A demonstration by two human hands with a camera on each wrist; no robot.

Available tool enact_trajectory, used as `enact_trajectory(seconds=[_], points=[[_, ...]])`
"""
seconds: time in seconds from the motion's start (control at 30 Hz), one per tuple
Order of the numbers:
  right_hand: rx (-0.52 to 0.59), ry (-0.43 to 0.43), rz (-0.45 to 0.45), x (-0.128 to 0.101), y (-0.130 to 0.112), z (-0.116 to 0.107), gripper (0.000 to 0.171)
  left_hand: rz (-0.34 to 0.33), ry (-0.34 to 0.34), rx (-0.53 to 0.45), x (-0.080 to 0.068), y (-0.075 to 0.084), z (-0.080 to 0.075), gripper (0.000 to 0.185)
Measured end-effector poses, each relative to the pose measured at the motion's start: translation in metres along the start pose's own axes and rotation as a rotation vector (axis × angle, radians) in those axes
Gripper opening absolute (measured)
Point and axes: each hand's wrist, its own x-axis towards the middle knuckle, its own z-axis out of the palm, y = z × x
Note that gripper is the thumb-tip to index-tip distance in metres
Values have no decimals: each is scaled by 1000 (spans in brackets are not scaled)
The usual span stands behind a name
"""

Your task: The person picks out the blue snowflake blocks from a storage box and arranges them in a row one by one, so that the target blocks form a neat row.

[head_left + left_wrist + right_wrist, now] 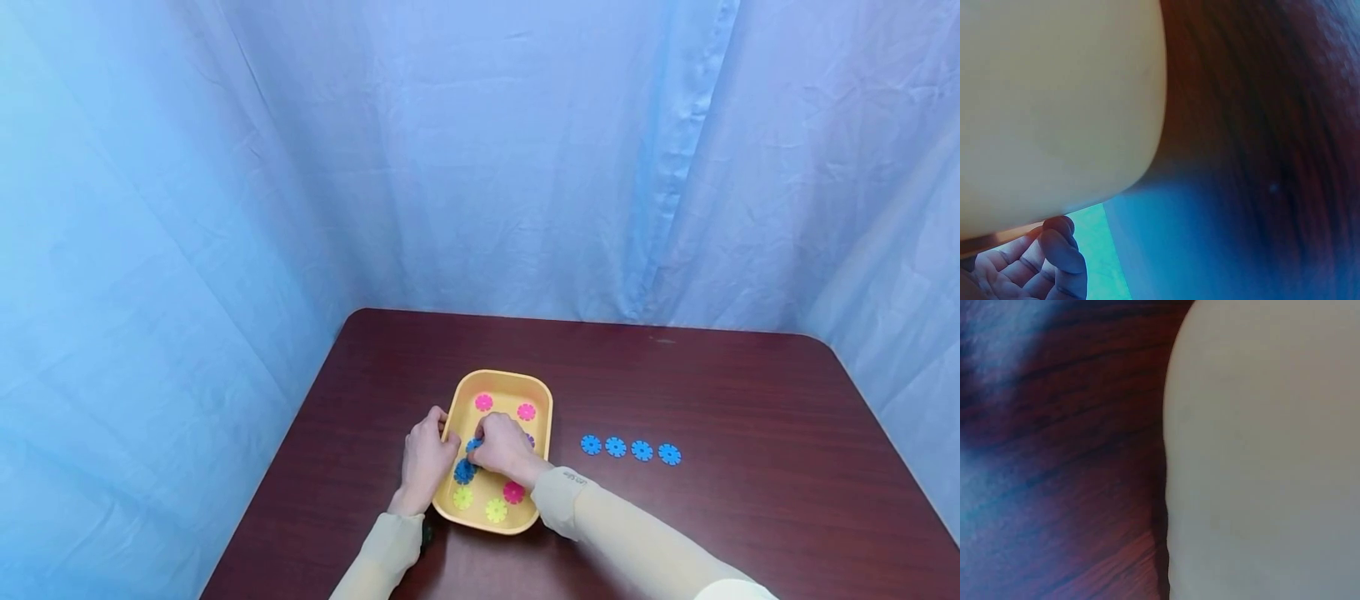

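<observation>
Glossy wood table [750,400], scalloped discs [630,449].

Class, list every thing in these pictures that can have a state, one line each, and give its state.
Yellow plastic tray: upright on the table, holding discs.
Left hand: grips the tray's left rim.
Right hand: inside the tray, fingers curled on a blue flower-shaped disc.
Second blue disc: flat in the tray.
Pink discs: flat in the tray.
Yellow-green discs: flat in the tray.
Four blue discs: in a row on the dark wooden table.
</observation>
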Motion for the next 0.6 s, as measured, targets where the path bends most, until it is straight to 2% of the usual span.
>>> enact_trajectory(seconds=[0.3,0.53,0.6], points=[[54,1,-6,-1,3,-8,25,-1,6,-1,-1,2,-1,15],[83,0,22,-3,3,-15,24,4,10,-2,-1,1,0,15],[97,7,5,-4,1,-20,25,6,9,-4,-1,1,0,16]])
